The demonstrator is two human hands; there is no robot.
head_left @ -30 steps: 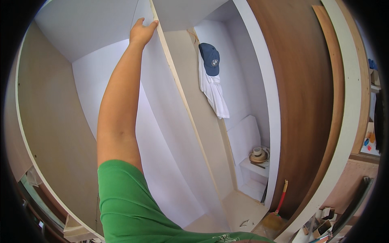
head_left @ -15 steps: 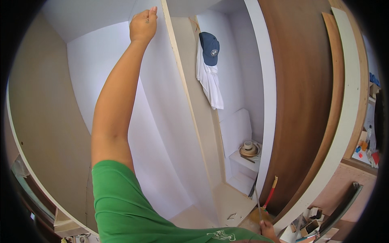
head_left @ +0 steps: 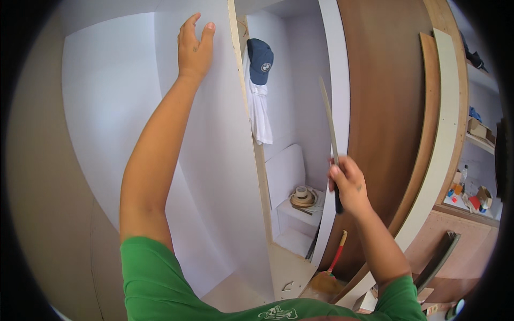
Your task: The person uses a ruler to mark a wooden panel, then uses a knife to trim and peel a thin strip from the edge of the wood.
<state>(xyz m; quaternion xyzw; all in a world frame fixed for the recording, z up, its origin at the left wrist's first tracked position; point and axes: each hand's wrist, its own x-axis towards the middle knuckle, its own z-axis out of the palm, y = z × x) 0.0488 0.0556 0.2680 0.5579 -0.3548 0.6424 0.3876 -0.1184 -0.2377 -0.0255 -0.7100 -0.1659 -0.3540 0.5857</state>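
Note:
My right hand (head_left: 350, 184) is wrapped round the dark handle of a long, thin, tapered metal file (head_left: 328, 115). The tool points upward in front of the cabinet's right-hand opening. Higher up and to the left, my left hand (head_left: 196, 49) is raised with fingers apart and nothing in it. It is nearest to the upright white divider panel (head_left: 214, 139), beside that panel's raw, pale front edge (head_left: 241, 69). Whether its fingers touch the panel I cannot tell.
Behind the divider hang a dark blue cap (head_left: 261, 61) and a white cloth (head_left: 261, 115). A tape roll (head_left: 301, 191) sits on a low white shelf. Brown boards (head_left: 385, 107) stand at the right, with a red-handled broom (head_left: 336, 257) below. Cluttered shelves (head_left: 479, 142) lie beyond.
My right hand has risen from the lower edge with the file, now held upright at mid-height. My left hand's fingers have spread from a closed shape. The view has shifted slightly.

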